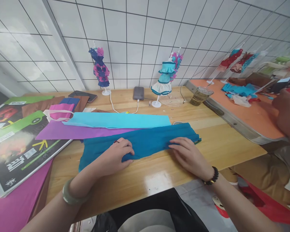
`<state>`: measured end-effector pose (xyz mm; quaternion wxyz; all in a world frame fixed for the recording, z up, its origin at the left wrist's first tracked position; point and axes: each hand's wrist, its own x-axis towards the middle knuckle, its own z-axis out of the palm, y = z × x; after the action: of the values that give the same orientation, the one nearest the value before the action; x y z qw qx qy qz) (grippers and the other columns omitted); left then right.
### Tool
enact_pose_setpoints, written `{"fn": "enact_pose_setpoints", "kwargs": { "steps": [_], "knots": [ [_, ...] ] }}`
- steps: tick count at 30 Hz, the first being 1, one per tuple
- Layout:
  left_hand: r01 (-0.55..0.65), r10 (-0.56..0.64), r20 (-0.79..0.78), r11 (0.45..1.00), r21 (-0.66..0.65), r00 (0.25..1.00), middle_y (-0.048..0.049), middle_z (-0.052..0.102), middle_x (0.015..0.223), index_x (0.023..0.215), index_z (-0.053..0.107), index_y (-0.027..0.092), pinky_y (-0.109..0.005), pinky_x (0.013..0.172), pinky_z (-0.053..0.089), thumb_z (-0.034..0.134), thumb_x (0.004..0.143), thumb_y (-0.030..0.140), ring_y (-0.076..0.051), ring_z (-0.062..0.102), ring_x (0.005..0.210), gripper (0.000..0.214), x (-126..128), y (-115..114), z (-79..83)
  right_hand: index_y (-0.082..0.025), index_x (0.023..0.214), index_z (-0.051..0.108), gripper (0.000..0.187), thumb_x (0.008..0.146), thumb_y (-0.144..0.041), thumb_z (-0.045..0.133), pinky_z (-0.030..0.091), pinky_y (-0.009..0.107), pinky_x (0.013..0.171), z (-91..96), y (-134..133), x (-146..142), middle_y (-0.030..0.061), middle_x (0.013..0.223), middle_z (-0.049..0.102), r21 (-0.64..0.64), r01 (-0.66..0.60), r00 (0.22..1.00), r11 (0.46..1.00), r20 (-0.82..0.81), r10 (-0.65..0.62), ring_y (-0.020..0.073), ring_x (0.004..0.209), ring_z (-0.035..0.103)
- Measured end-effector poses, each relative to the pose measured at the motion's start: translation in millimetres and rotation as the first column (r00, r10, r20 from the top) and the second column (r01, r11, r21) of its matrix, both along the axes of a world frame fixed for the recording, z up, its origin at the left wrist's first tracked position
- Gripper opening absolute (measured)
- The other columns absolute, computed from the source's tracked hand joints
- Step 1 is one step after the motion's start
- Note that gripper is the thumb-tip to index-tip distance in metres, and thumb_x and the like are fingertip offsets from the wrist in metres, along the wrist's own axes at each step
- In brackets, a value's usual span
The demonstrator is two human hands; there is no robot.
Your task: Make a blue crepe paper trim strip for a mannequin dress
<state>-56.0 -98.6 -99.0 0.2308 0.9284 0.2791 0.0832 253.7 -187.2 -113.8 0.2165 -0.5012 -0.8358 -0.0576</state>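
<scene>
A dark teal cloth (147,138) lies folded across the wooden table (219,141). My left hand (116,156) rests on its near left part, fingers curled and pinching a fold of the cloth. My right hand (189,154) lies on the cloth's near right edge, fingers pressed flat on the fabric. A light blue sheet (118,120) and a purple sheet (70,132) lie just behind the teal cloth.
Two small mannequins in dresses (100,69) (165,77) stand by the tiled wall, with a power bank (138,92) and a phone (83,95). Magazines (16,141) lie left. A drink cup (200,95) and another person's hand (286,112) are at an orange table, right.
</scene>
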Motion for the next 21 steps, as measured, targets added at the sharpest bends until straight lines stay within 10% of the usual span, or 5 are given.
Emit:
{"fn": "enact_pose_setpoints", "kwargs": {
  "steps": [21],
  "knots": [
    [-0.044, 0.042, -0.082, 0.999, -0.027, 0.996, 0.0004, 0.057, 0.066, 0.065, 0.056, 0.019, -0.03, 0.074, 0.033, 0.044, 0.085, 0.027, -0.015, 0.05, 0.071, 0.025, -7.0, 4.0, 2.3, -0.02, 0.099, 0.063, 0.023, 0.091, -0.026, 0.043, 0.048, 0.035, 0.076, 1.1, 23.3, -29.2, 0.0066, 0.087, 0.065, -0.35, 0.026, 0.985, 0.936, -0.153, -0.084, 0.0195, 0.084, 0.058]
  ]
}}
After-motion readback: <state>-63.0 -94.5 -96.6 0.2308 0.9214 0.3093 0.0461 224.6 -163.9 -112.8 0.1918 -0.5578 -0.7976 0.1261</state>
